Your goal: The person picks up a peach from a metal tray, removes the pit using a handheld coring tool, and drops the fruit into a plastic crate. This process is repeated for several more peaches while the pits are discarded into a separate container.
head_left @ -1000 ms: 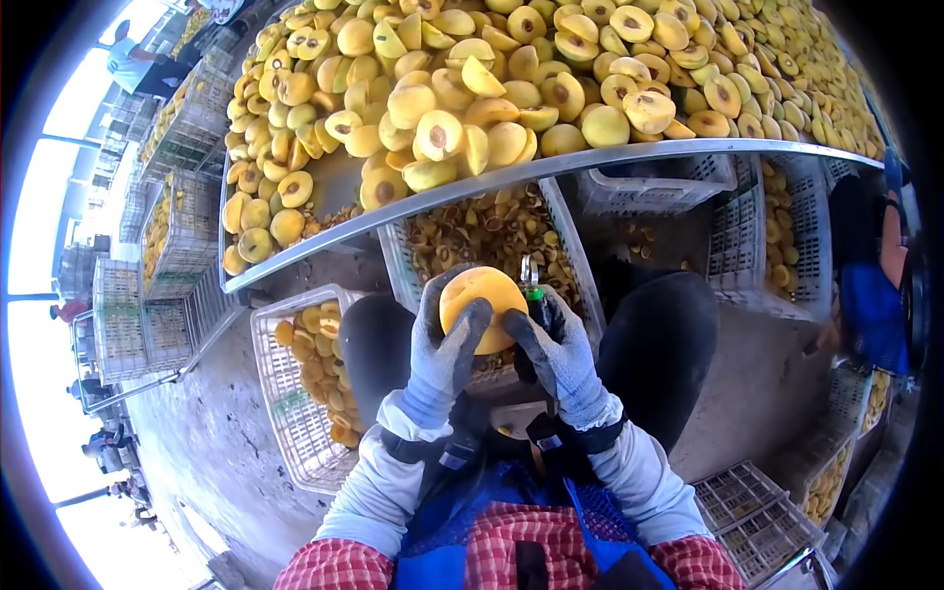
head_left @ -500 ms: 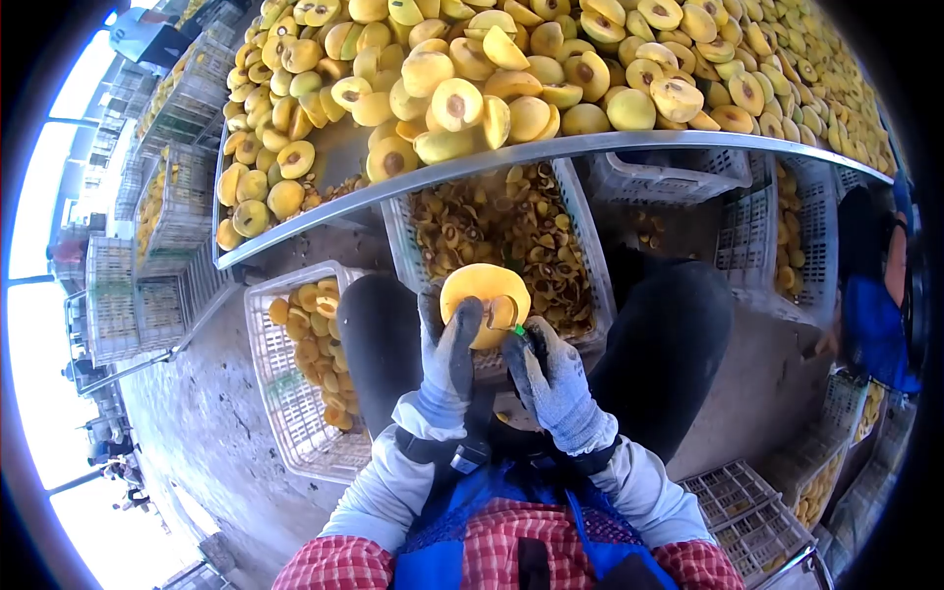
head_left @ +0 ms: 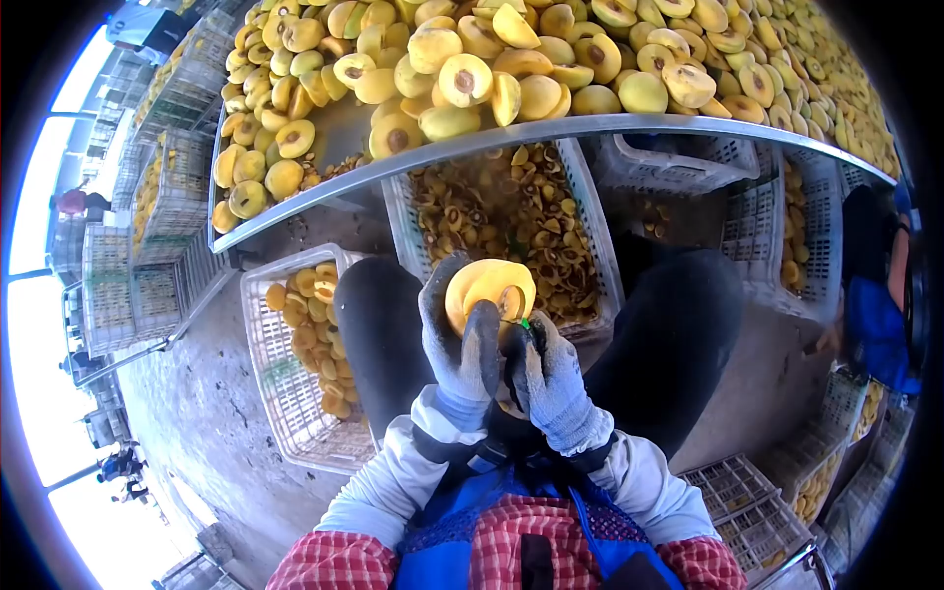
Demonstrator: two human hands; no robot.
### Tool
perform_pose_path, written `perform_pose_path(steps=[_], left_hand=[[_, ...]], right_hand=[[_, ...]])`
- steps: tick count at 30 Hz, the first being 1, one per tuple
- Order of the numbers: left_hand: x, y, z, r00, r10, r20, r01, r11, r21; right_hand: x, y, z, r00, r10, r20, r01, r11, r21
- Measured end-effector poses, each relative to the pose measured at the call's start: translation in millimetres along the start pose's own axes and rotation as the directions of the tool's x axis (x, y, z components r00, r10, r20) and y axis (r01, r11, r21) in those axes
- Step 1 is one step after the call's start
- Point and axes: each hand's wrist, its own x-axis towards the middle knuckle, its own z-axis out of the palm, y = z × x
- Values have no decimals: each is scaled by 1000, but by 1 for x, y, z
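My left hand (head_left: 458, 359), in a grey-blue glove with dark fingertips, is closed around a yellow peach half (head_left: 480, 283). Its thumb lies across the cut face, where a brown pit hollow shows. My right hand (head_left: 557, 383), gloved alike, is closed on a small tool with a green part (head_left: 526, 324), right at the peach's lower right edge. Most of the tool is hidden by the fingers. Below both hands, between my knees, a crate (head_left: 593, 221) holds brown pits and peach scraps.
A metal-edged table (head_left: 413, 159) heaped with peach halves (head_left: 465, 81) spans the top. At left on the floor stands a white crate (head_left: 285, 393) partly filled with peach halves. More crates (head_left: 777, 246) stand at right, beside a person in blue (head_left: 877, 329).
The peach half has turned in my left hand, whose thumb now reaches further over the cut face. My right hand stays close against it with the tool.
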Motion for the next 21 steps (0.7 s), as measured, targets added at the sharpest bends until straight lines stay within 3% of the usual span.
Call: perform_pose_path(steps=[1,2,4,6,9,10,11,13,15,17,19,21], left_hand=[[-1,-1,0,1000,11,6,-11,1000,-12],[-2,-2,0,1000,25,12,-25,999,-25],[-4,-5,1,1000,19,16,-19,999,-43],[-6,-8,4,1000,-15,13,16,998,-58],[0,-6,-2,980,-108,168,121,990,-67],[8,7,-6,934,-240,263,282,950,-133],[19,5,-11,875,-305,376,421,862,-281],[33,24,-15,699,-489,522,710,559,-428],[23,4,-11,803,-453,387,585,723,-368],[14,-5,1,889,-390,242,450,841,-300],[2,-6,12,946,-313,86,325,919,-222],[-4,-13,18,970,-244,-3,241,959,-151]], right_hand=[[-4,4,2,999,-50,-14,50,998,-23],[-10,19,7,919,-393,-20,363,866,-346],[-18,37,15,987,-150,50,155,981,-116],[-21,39,10,983,151,105,-170,964,203],[-7,30,-7,966,163,200,-218,930,296],[-3,28,-12,977,-192,90,194,981,-12],[0,22,-14,991,-79,109,73,996,56],[3,13,-15,975,139,172,-170,968,184],[-4,31,-7,987,-24,161,20,999,27],[-2,29,-6,941,263,212,-308,926,217],[-8,39,-1,994,23,110,-26,999,24],[-13,46,2,996,-34,85,37,999,-23]])
